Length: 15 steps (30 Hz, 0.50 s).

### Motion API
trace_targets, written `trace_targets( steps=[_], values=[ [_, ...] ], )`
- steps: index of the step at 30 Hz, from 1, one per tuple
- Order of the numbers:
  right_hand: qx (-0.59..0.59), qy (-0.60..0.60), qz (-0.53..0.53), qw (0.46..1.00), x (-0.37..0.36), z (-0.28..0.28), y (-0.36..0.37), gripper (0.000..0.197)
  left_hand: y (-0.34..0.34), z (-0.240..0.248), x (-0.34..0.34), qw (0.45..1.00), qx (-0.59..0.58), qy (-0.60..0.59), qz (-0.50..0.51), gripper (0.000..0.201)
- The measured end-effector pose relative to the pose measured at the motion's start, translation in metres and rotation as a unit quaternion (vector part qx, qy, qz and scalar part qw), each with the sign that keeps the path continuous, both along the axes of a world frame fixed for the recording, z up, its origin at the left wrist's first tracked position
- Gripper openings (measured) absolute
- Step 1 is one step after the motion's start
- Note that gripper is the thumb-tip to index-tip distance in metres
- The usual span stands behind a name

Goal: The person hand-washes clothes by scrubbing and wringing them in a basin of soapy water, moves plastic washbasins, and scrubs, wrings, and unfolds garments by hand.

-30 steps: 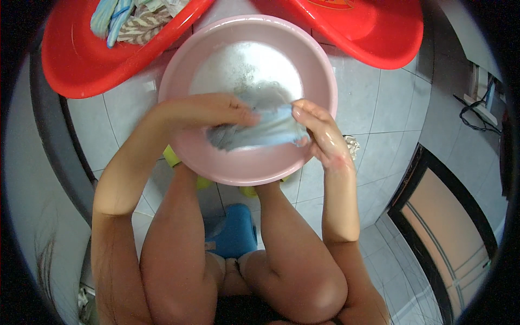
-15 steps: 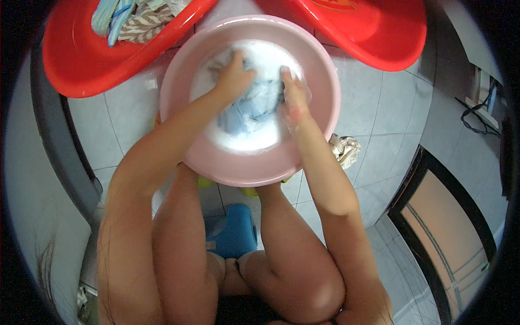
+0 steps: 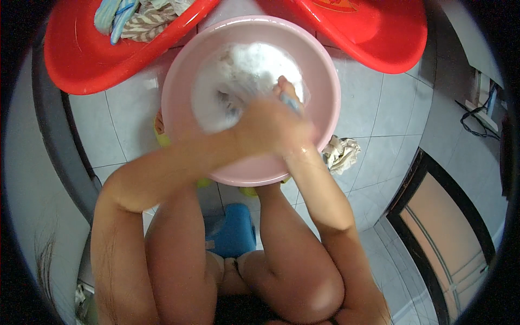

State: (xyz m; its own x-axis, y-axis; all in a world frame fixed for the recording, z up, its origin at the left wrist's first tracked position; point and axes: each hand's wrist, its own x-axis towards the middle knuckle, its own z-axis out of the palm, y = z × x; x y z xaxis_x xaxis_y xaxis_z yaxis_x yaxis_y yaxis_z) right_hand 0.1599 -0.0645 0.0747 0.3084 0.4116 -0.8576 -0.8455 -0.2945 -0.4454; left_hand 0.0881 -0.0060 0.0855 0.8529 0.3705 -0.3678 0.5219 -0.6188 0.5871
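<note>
A large pink basin (image 3: 179, 76) holds cloudy water with white suds (image 3: 265, 59). Over its near right part, my left hand (image 3: 268, 124) is smeared by motion and crosses in front of my right hand (image 3: 287, 89). Light blue wet cloth (image 3: 291, 103) shows in the grasp of my right hand, whose fingertips point away from me above the suds. The rest of that hand is hidden behind my left hand. A blurred greyish-blue stretch of cloth (image 3: 233, 103) lies in the water left of the hands. My left fingers cannot be made out.
Two red basins (image 3: 81, 70) (image 3: 390, 49) stand beyond the pink one; the left holds striped and patterned cloths (image 3: 146, 24). Crumpled off-white cloth (image 3: 342, 154) lies on the tiled floor to the right. A blue stool (image 3: 238, 230) is between my legs. A dark-framed panel (image 3: 449, 216) stands at right.
My left hand has swept from the basin's far side toward me and right, over my right hand. Blue cloth now shows in my right hand; before, its fingers were extended over the suds.
</note>
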Motion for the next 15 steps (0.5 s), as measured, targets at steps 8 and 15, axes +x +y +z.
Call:
trace_targets(
  steps=[8, 15],
  values=[
    [0.113, 0.121, 0.133, 0.977, 0.013, 0.006, -0.015, 0.031, 0.018, -0.017, -0.004, 0.954, 0.006, -0.219, 0.205, 0.012],
    [-0.091, 0.044, 0.052, 0.994, -0.010, 0.045, 0.013, 0.027, 0.006, -0.020, -0.018, 0.930, 0.111, -0.323, 0.133, 0.022]
  ],
)
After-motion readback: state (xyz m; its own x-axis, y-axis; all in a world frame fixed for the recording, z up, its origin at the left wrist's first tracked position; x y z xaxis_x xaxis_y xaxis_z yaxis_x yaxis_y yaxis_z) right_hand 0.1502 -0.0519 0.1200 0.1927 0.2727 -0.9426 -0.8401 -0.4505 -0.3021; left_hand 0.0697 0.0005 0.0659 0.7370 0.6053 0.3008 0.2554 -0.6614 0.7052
